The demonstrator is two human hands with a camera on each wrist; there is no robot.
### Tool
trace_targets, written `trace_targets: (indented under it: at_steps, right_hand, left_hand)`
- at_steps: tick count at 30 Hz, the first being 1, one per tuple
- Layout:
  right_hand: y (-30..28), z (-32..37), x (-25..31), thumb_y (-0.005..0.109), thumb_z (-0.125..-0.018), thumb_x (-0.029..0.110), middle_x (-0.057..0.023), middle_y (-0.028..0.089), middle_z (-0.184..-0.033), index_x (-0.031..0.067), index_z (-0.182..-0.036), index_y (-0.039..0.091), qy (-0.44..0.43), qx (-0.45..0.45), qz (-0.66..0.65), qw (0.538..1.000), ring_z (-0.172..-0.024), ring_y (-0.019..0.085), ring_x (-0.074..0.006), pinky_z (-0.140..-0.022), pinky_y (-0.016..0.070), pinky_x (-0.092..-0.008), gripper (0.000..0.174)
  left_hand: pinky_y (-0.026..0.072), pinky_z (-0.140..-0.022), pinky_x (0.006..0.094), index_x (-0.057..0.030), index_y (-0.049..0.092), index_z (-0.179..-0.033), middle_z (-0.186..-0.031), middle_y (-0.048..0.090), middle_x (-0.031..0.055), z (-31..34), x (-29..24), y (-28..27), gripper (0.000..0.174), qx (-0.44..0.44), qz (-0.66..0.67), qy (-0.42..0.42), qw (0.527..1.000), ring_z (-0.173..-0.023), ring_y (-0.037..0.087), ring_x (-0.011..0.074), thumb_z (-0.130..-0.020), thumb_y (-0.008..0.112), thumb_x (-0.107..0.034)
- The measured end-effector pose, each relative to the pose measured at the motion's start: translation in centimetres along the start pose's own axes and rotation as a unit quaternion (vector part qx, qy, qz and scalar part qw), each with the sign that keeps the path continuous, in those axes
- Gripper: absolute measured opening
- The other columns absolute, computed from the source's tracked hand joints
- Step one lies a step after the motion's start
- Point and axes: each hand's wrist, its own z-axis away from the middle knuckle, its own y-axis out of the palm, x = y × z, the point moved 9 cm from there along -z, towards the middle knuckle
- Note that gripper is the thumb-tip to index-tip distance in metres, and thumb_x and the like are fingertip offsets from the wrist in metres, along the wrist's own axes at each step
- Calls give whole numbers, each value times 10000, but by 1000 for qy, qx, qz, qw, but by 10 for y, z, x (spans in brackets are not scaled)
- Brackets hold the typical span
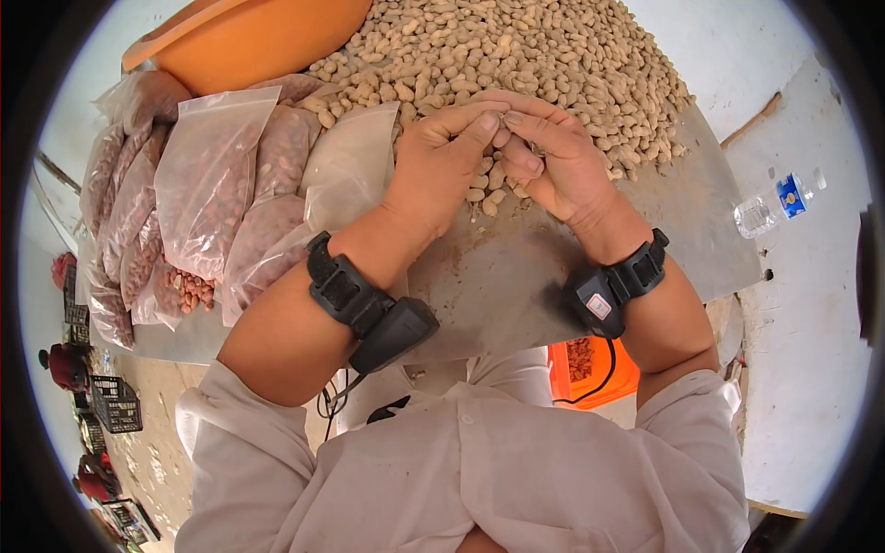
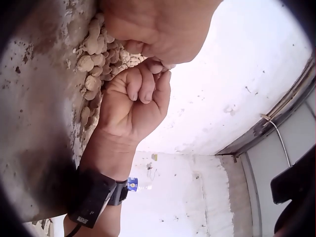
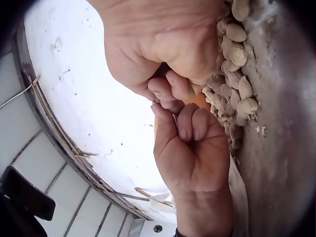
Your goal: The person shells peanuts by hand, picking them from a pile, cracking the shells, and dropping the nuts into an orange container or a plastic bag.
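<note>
Over the near edge of a large pile of unshelled peanuts (image 1: pixel 553 64), my two hands meet fingertip to fingertip. The left hand (image 1: pixel 441 147) pinches with thumb and forefinger at a small peanut, mostly hidden by the fingers. My right hand (image 1: pixel 564 157) pinches at the same spot from the other side, its lower fingers curled inward. In the left wrist view, the right hand (image 2: pixel 131 106) meets the left hand (image 2: pixel 158 27) at the tips. From the right wrist, a tiny pale bit shows between the tips of the right hand (image 3: pixel 163 54) and left hand (image 3: pixel 195 153).
Clear plastic bags of shelled red peanuts (image 1: pixel 207 184) crowd the table's left side. An orange basin (image 1: pixel 249 41) stands behind them. A water bottle (image 1: pixel 772 207) appears at the right. Below the metal tabletop (image 1: pixel 498 276) is an orange container (image 1: pixel 608 369) holding reddish bits.
</note>
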Motion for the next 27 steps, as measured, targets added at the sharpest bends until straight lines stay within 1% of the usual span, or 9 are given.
trace_targets:
  at_steps: [3, 6, 9, 12, 15, 18, 21, 26, 27]
  right_hand:
    - [-1, -1, -2, 552, -844, 49, -83, 600, -807, -16, -1052, 593, 1, -2, -13, 1000, -505, 417, -63, -434, 338, -170, 222]
    - [-2, 0, -4, 555, -847, 47, -84, 609, -836, -17, -1055, 591, 9, -11, -4, 1000, -518, 423, -63, -437, 344, -172, 220]
    - [1, 1, -1, 545, -849, 32, -87, 613, -863, -19, -1069, 585, 2, -8, 0, 1000, -523, 422, -65, -443, 352, -175, 229]
    - [2, 1, 0, 526, -852, 12, -92, 608, -904, -21, -1091, 574, -5, 1, -2, 1000, -526, 420, -69, -459, 363, -177, 246]
    - [2, 1, -1, 509, -850, -6, -89, 597, -957, -22, -1116, 560, -13, 13, -5, 1000, -541, 422, -74, -483, 373, -177, 271]
    - [5, 1, 2, 499, -849, -14, -82, 587, -995, -18, -1140, 545, -14, 27, -16, 999, -559, 429, -76, -502, 381, -178, 295]
    - [7, 1, 3, 500, -851, -7, -75, 586, -993, -12, -1158, 533, -11, 50, -34, 998, -571, 437, -74, -508, 384, -178, 309]
    - [7, 0, 2, 509, -860, 20, -69, 594, -926, -3, -1171, 522, -10, 60, -24, 998, -568, 446, -70, -508, 388, -172, 312]
    - [6, 0, 2, 511, -862, 26, -67, 595, -909, -2, -1169, 522, -9, 52, -24, 998, -562, 445, -70, -503, 387, -173, 308]
  left_hand:
    - [450, -654, 230, -31, 645, -990, -815, 591, 27, -2, -13, -2, 180, -4, -148, 111, 983, -737, 543, 100, -855, 555, -111]
    - [452, -682, 246, -35, 651, -972, -850, 591, 38, 7, -31, 4, 168, -23, -280, 234, 931, -760, 549, 124, -841, 565, -96]
    - [455, -690, 249, -29, 652, -958, -861, 589, 46, 1, -20, -2, 159, -20, -214, 186, 959, -771, 553, 129, -839, 569, -93]
    - [453, -659, 238, -15, 649, -950, -853, 586, 29, -1, -10, -4, 157, -14, -132, 114, 985, -759, 546, 119, -845, 568, -100]
    - [428, -579, 215, -10, 643, -953, -813, 579, 9, -2, -4, -3, 163, -10, -36, 63, 997, -676, 515, 91, -863, 548, -106]
    - [379, -513, 189, -8, 633, -967, -762, 564, -9, 0, -2, -2, 173, -14, -2, 13, 1000, -584, 454, 58, -879, 526, -110]
    - [352, -480, 183, -8, 628, -978, -727, 552, -13, -1, -1, 1, 180, 17, 80, 8, 997, -537, 414, 45, -885, 516, -113]
    - [338, -463, 177, -6, 628, -979, -703, 541, -19, -1, -2, 1, 174, 0, 85, 1, 996, -531, 411, 41, -870, 544, -113]
    - [335, -459, 177, -7, 629, -979, -697, 539, -21, 0, -2, 0, 172, -4, 83, -1, 997, -529, 411, 40, -864, 555, -112]
